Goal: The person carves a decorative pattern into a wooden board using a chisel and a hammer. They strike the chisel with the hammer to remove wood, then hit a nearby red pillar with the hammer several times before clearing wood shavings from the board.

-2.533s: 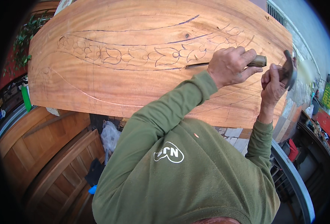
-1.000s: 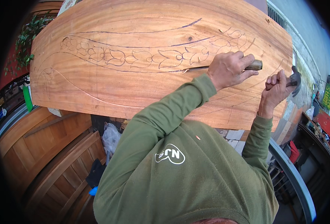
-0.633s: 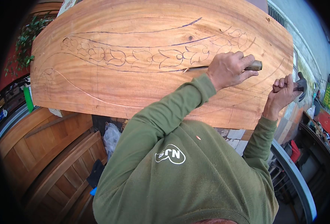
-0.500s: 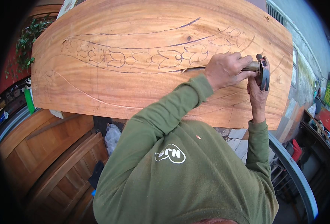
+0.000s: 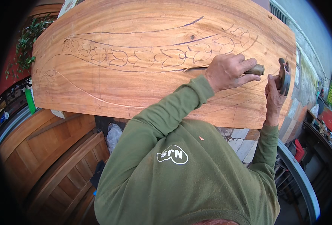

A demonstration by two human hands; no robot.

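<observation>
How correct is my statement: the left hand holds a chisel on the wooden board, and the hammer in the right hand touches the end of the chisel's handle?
They do not touch: the head view shows a gap between the hammer and the handle. The left hand holds the chisel on the wooden board, and the hammer is in the right hand.

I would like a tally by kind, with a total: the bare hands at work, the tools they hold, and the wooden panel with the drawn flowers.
Hands: 2 (left hand, right hand)
Chisel, in the left hand: 1
Hammer, in the right hand: 1
Wooden panel: 1
Total: 5
</observation>
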